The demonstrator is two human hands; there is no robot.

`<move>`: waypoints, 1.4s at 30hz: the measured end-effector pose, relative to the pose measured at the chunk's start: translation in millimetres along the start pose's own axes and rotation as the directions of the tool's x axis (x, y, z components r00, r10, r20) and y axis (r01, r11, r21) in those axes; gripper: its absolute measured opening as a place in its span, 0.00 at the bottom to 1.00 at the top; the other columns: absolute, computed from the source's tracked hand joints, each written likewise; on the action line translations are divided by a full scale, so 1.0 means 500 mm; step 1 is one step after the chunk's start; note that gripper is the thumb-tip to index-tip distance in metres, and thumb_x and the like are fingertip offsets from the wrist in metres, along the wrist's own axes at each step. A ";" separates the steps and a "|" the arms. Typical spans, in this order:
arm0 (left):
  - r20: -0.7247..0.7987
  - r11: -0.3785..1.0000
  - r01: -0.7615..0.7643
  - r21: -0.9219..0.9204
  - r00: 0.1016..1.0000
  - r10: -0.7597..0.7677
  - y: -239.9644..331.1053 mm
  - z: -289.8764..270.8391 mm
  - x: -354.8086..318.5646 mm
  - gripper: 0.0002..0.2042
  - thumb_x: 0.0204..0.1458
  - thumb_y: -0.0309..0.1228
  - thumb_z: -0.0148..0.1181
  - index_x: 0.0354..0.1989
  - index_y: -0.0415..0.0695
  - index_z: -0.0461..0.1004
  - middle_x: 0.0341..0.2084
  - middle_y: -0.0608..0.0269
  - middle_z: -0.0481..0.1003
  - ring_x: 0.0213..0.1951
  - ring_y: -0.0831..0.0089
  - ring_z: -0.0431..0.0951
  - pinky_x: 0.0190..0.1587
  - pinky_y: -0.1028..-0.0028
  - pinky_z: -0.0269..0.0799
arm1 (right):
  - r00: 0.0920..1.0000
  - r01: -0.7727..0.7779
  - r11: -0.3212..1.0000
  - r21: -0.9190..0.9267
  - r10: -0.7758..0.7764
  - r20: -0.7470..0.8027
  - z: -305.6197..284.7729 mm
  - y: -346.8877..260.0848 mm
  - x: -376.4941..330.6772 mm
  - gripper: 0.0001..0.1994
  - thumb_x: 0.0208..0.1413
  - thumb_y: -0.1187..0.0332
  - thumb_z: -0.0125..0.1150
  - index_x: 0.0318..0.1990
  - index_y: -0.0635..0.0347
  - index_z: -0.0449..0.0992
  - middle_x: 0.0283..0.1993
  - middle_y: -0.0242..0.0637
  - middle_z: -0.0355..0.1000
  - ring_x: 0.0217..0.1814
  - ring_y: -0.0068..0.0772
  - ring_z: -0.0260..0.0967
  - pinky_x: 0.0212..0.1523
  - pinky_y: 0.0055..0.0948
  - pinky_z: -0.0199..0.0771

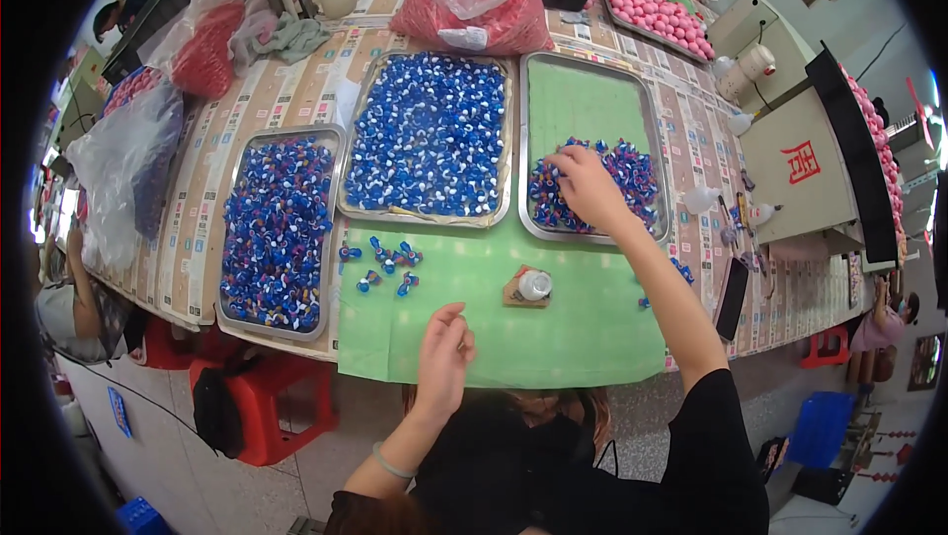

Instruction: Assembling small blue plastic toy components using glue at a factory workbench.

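Observation:
My right hand (591,187) reaches over the right-hand metal tray (664,189), its fingers bent down into a heap of small blue-and-red plastic pieces (640,171). The hand hides whatever is between its fingertips. Low over the front of the green mat (583,337), my left hand (444,352) hovers with loosely bent fingers and nothing visible in them. Several loose blue pieces (385,256) lie on the mat beyond it. Between the two hands, a small white-capped bottle (534,285) stands on a brown block (513,292).
A middle tray (427,140) holds many blue-and-white pieces; a left tray (276,229) holds blue-and-red ones. Bags of red pieces (474,16) stand behind. At right are a squeeze bottle (701,200), a black phone-like slab (732,298) and a pale machine box (805,169).

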State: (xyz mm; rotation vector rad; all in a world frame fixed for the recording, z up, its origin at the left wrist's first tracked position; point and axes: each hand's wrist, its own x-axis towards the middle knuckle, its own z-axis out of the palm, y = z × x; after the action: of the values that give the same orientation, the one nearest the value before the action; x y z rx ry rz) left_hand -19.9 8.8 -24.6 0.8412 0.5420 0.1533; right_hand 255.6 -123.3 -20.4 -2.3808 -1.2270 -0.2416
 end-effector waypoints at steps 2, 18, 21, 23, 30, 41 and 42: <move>-0.092 0.919 0.123 -0.374 0.981 -0.169 0.030 0.014 0.001 0.12 0.55 0.26 0.42 0.47 0.40 0.60 0.28 0.66 0.64 0.27 0.79 0.65 0.29 0.82 0.62 | 0.996 0.020 0.997 -0.071 -0.013 0.093 0.012 0.007 0.009 0.12 0.42 0.78 0.50 0.38 0.63 0.71 0.37 0.43 0.65 0.42 0.44 0.62 0.44 0.35 0.64; 0.404 0.721 0.418 -0.553 0.891 -0.207 0.034 0.009 0.051 0.19 0.58 0.36 0.38 0.55 0.41 0.55 0.36 0.62 0.66 0.35 0.75 0.66 0.37 0.78 0.63 | 0.966 -0.190 0.959 0.212 0.222 -0.134 -0.011 -0.013 -0.011 0.10 0.43 0.78 0.52 0.35 0.61 0.73 0.34 0.38 0.64 0.31 0.30 0.65 0.32 0.25 0.66; 0.370 0.800 0.376 -0.468 0.905 -0.209 0.024 0.010 0.044 0.19 0.58 0.34 0.40 0.56 0.39 0.55 0.38 0.62 0.67 0.35 0.76 0.66 0.37 0.78 0.63 | 0.833 -0.332 0.605 0.723 0.549 -0.077 -0.032 -0.003 -0.066 0.07 0.47 0.77 0.53 0.36 0.63 0.71 0.34 0.33 0.66 0.32 0.22 0.64 0.31 0.19 0.64; 0.352 0.845 0.349 -0.405 0.913 -0.208 0.020 0.009 0.050 0.18 0.57 0.32 0.41 0.55 0.39 0.57 0.38 0.62 0.67 0.34 0.77 0.67 0.37 0.78 0.64 | 0.755 -0.307 0.190 0.932 0.645 0.117 -0.058 -0.032 -0.114 0.07 0.49 0.76 0.52 0.38 0.64 0.69 0.35 0.35 0.67 0.33 0.23 0.65 0.33 0.20 0.65; 0.288 0.924 0.291 -0.248 0.933 -0.217 -0.005 -0.011 0.062 0.16 0.55 0.28 0.46 0.51 0.37 0.61 0.37 0.62 0.69 0.31 0.80 0.68 0.35 0.81 0.66 | 0.690 -0.297 -0.584 0.756 0.415 0.592 -0.098 -0.157 -0.224 0.12 0.52 0.77 0.48 0.46 0.63 0.67 0.46 0.43 0.66 0.37 0.27 0.66 0.39 0.23 0.67; 0.221 0.898 0.316 -0.305 0.941 -0.256 -0.010 -0.005 0.047 0.15 0.53 0.25 0.47 0.50 0.36 0.62 0.40 0.58 0.70 0.36 0.76 0.72 0.39 0.80 0.70 | 0.663 -0.556 -0.147 0.818 0.516 0.543 -0.093 -0.195 -0.223 0.11 0.50 0.79 0.49 0.43 0.68 0.67 0.40 0.40 0.66 0.38 0.26 0.66 0.39 0.24 0.67; 0.219 0.890 0.332 -0.313 0.937 -0.273 -0.010 -0.002 0.045 0.15 0.53 0.25 0.47 0.50 0.36 0.62 0.40 0.58 0.70 0.36 0.76 0.72 0.39 0.80 0.70 | 0.721 -0.573 0.138 0.808 0.554 0.417 -0.086 -0.203 -0.221 0.10 0.48 0.80 0.51 0.41 0.68 0.68 0.36 0.37 0.67 0.37 0.26 0.67 0.40 0.24 0.67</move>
State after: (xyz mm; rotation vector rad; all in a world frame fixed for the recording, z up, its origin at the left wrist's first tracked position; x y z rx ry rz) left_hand -1.6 13.5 -37.8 0.4115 0.4625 -0.1103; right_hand 110.7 -172.3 10.2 -1.5736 -0.1408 0.6002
